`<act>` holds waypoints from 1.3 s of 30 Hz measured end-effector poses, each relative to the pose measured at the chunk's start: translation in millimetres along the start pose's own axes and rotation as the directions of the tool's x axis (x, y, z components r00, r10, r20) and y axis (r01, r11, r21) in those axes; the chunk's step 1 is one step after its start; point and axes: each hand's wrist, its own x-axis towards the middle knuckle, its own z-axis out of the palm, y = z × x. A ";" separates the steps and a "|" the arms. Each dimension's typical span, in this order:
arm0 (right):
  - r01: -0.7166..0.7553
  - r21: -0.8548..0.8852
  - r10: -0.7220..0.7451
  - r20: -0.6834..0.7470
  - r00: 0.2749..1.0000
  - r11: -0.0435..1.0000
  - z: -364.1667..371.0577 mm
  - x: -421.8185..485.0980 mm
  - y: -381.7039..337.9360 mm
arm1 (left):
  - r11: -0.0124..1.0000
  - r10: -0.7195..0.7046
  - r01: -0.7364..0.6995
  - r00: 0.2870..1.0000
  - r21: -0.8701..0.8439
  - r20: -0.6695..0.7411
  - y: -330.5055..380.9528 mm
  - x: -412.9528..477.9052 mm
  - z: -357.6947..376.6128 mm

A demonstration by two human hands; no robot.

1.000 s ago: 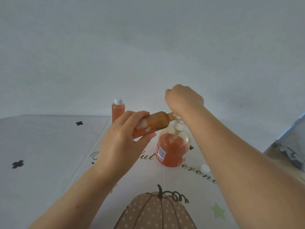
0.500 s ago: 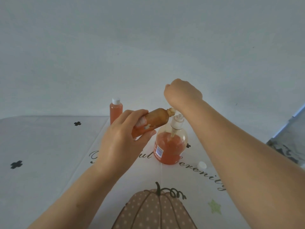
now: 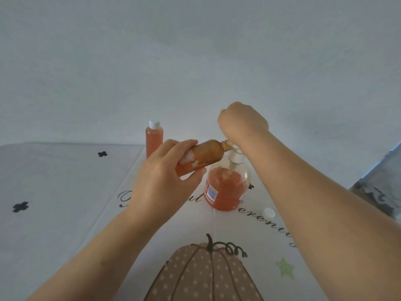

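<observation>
The left hand's (image 3: 160, 183) fingers curl over the small bottle (image 3: 204, 155) with the thumb under it, gripping its lower half. The bottle is held off the table, tipped nearly flat, with its open mouth against the spout of the pump (image 3: 235, 156). The right hand (image 3: 243, 122) sits knuckles-up on the pump head. Its fingers curl down out of sight, so whether they grip the head or only press on it cannot be told.

The step looks like filling the small bottle from the dispenser (image 3: 225, 190), which stands on the cloth (image 3: 65, 192) just beside the left hand. To do it well, the mouth should sit square over the spout before each press. The neck is narrow and any gap would probably let soap run down the outside. Presses should go straight down and slowly, since a sideways push could tip the dispenser. Raising the mouth a little would help the soap run toward the base.

A white cap (image 3: 268, 212) lies to the right of the dispenser. A full bottle (image 3: 154, 137) stands behind the left hand.
</observation>
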 end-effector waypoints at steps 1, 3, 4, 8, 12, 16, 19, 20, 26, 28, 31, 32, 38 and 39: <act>0.003 -0.001 -0.003 -0.002 1.000 1.000 -1.2 0.0 -0.3 | 1.000 0.006 -0.006 1.000 -0.004 0.000 0.4 0.1 -0.4; 0.017 -0.001 -0.018 -0.012 1.000 1.000 -5.2 0.0 -1.7 | 1.000 0.011 -0.011 1.000 -0.017 -0.001 2.6 0.5 -1.4; 0.026 -0.006 -0.026 -0.016 1.000 1.000 -7.5 -0.1 -2.4 | 1.000 0.013 -0.013 1.000 -0.024 -0.003 3.7 0.6 -1.5; 0.042 -0.032 -0.042 -0.006 0.999 0.999 -12.4 -1.0 -4.2 | 1.000 0.019 -0.020 1.000 -0.022 -0.015 6.2 0.5 -3.4; 0.035 -0.005 -0.035 0.005 0.999 0.999 -11.5 1.2 -4.0 | 1.000 0.017 -0.018 1.000 -0.023 -0.022 7.4 0.4 -3.9; 0.032 0.024 -0.032 0.001 0.999 0.999 -5.3 3.0 -1.2 | 1.000 0.002 -0.002 1.000 -0.014 -0.021 4.8 0.3 -2.4; 0.034 0.039 -0.034 -0.004 0.999 0.999 2.2 3.1 3.1 | 1.000 -0.023 0.023 1.000 -0.008 -0.003 3.0 -0.2 -0.7; 0.037 0.051 -0.036 -0.017 0.999 0.998 2.7 3.7 3.9 | 0.999 -0.033 0.033 0.999 -0.011 0.000 2.9 0.2 -0.3; 0.087 0.061 -0.085 -0.034 0.996 0.994 3.1 4.4 4.8 | 0.999 -0.043 0.044 0.999 -0.011 0.005 2.7 -3.5 0.9; 0.109 0.039 -0.107 -0.054 0.993 0.993 -1.6 4.6 3.5 | 0.999 -0.037 0.036 0.999 -0.034 -0.008 4.6 -2.7 0.2; 0.119 0.015 -0.118 -0.044 0.992 0.993 -8.3 5.1 1.8 | 0.998 -0.031 0.030 0.999 -0.061 -0.012 7.0 -2.1 -1.0; 0.119 0.003 -0.118 -0.041 0.992 0.993 -8.5 6.1 1.6 | 0.997 -0.035 0.034 0.999 -0.065 -0.015 7.2 -2.1 -1.4; 0.123 0.001 -0.122 -0.064 0.990 0.992 -3.2 10.4 4.1 | 0.996 -0.047 0.047 0.999 -0.070 -0.005 7.5 -0.5 -0.7; 0.117 -0.001 -0.117 -0.061 0.991 0.993 -1.3 10.7 5.0 | 0.997 -0.049 0.049 0.999 -0.065 -0.002 6.8 -0.8 0.2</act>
